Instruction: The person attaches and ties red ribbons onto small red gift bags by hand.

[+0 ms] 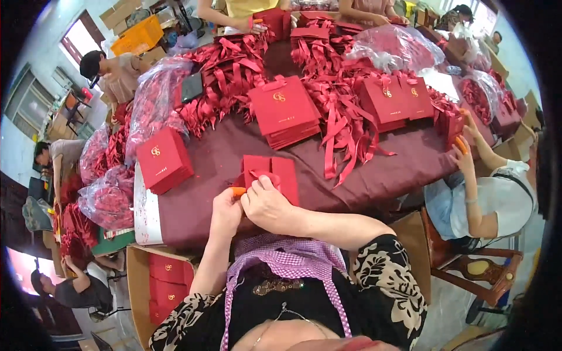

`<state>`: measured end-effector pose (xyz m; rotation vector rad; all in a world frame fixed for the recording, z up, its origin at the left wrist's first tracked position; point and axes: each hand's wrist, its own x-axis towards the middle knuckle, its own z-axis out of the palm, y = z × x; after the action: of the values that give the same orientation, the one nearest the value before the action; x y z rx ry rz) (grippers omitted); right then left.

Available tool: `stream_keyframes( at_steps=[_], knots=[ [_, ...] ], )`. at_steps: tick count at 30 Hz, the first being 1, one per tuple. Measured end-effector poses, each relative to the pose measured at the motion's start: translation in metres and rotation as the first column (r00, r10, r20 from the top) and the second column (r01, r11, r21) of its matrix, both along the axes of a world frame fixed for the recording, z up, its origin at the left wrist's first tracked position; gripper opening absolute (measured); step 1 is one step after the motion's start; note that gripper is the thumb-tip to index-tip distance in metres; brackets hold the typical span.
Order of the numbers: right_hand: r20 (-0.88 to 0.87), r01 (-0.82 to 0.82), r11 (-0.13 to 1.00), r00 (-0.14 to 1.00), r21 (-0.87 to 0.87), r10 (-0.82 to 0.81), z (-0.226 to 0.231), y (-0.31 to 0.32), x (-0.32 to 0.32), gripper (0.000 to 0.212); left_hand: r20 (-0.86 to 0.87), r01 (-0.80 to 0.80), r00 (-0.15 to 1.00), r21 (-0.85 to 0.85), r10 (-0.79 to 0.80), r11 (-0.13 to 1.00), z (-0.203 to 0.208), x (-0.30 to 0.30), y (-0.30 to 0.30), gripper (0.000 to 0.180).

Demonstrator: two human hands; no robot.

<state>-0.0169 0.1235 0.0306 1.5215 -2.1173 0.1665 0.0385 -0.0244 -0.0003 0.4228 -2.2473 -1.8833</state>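
Note:
A red paper gift bag (285,175) lies at the near edge of the cloth-covered table, directly in front of me. My left hand (227,212) is at its lower left corner, with an orange cover on one fingertip. Close against it, my right hand (268,203) is closed over the bag's front, and a red ribbon (256,174) shows at its fingers. Both hands pinch at this ribbon; the exact grip is partly hidden by the fingers. Beyond the bag stands a stack of red gift bags (284,108), with loose red ribbons (336,126) to its right.
More bag stacks lie at the left (164,158) and right (389,102). Ribbon heaps (234,70) and plastic sacks (155,93) crowd the table (228,137). An open carton (137,281) with red bags stands below left. A co-worker (486,193) sits at the right; others work around.

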Motion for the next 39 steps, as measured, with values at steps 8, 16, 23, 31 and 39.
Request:
stream_keyframes(
  at_steps=[8, 16, 23, 31, 39],
  knots=[
    [0.561, 0.091, 0.911, 0.811, -0.402, 0.166, -0.008, 0.011, -0.026, 0.004, -0.079, 0.076, 0.994, -0.037, -0.079, 0.996, 0.013, -0.001, 0.001, 0.021],
    [0.567, 0.119, 0.832, 0.783, -0.541, 0.257, -0.022, 0.01, -0.014, 0.01, -0.105, 0.123, 0.982, -0.288, -0.159, 0.95, 0.011, 0.001, -0.003, 0.025],
    [0.653, 0.087, 0.881, 0.706, -0.465, 0.275, -0.009, 0.022, -0.01, 0.016, -0.136, 0.092, 0.984, -0.154, -0.113, 0.984, 0.014, 0.003, -0.003, 0.018],
    [0.7, 0.186, 0.847, 0.663, -0.498, 0.267, -0.002, 0.026, -0.006, 0.022, -0.13, 0.08, 0.988, -0.025, -0.083, 0.996, 0.017, 0.005, -0.008, 0.018],
    [0.553, 0.083, 0.881, 0.805, -0.465, 0.216, -0.016, 0.021, -0.004, 0.011, -0.085, 0.04, 0.995, -0.032, -0.043, 0.999, 0.01, 0.012, -0.014, 0.02]
  ],
)
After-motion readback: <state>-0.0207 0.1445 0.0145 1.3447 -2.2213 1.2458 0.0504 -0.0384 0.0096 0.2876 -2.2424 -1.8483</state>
